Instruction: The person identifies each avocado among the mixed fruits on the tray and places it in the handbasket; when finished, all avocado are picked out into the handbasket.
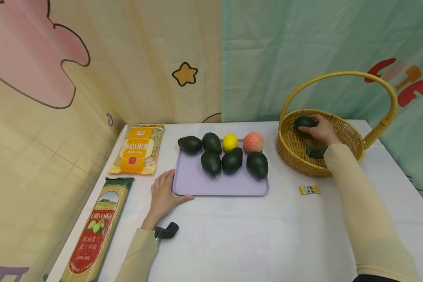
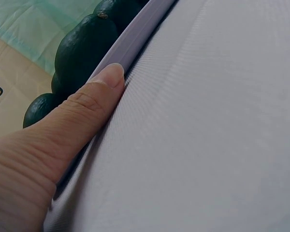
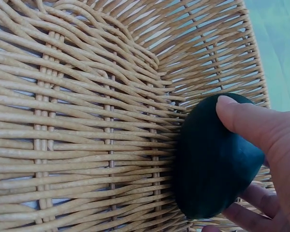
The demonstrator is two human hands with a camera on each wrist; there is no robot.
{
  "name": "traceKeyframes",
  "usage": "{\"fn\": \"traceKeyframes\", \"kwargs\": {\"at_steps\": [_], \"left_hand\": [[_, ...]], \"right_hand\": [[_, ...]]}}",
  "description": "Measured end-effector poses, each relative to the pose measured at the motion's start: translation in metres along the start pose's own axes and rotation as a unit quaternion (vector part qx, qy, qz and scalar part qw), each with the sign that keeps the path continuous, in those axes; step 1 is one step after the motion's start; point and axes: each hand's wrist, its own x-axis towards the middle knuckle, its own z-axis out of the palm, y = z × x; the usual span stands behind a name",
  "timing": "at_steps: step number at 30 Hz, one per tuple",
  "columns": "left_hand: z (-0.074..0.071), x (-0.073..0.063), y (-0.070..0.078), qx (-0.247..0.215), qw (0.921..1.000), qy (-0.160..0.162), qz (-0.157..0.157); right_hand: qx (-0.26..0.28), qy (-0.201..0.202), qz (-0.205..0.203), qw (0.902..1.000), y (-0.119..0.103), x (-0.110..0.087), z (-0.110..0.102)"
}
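Observation:
In the head view, my right hand (image 1: 322, 129) is inside the wicker basket (image 1: 299, 166), gripping a dark green avocado (image 1: 306, 122). The right wrist view shows the thumb on top of this avocado (image 3: 217, 159) and fingers beneath it, close to the woven wall. My left hand (image 1: 163, 194) rests at the near left corner of a lilac tray (image 1: 218, 188). Its thumb (image 2: 99, 89) lies along the front rim, while the other fingers lie along the left side. Several avocados (image 1: 210, 163), a yellow lemon (image 1: 230, 142) and a pinkish-red round fruit (image 1: 253, 142) are on the tray, mostly toward its back.
A tall handle (image 1: 338, 73) arches over the basket. A small wrapped candy (image 1: 309, 190) lies in front of it. Along the table's left side lie a bag of grain (image 1: 137, 150) and a long pack of pasta (image 1: 96, 231). Patterned curtains hang behind the table.

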Motion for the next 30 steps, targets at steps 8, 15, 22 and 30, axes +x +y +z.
{"fn": "traceKeyframes", "kwargs": {"at_steps": [8,15,22,30], "left_hand": [[-0.002,0.0,0.003,0.0,1.0,-0.007,-0.007],[-0.003,0.0,0.003,0.001,0.9999,-0.007,-0.009],[-0.002,0.001,0.003,0.001,1.0,-0.008,-0.004],[-0.002,0.0,0.002,-0.001,1.0,0.003,-0.002]], "right_hand": [[-0.004,-0.019,0.001,0.9998,0.0,-0.001,-0.001],[0.007,-0.023,-0.001,0.9997,0.001,0.0,-0.001],[0.017,-0.023,-0.018,0.9994,0.0,-0.004,-0.006],[-0.014,-0.046,-0.033,0.9983,-0.002,-0.013,-0.021]]}}
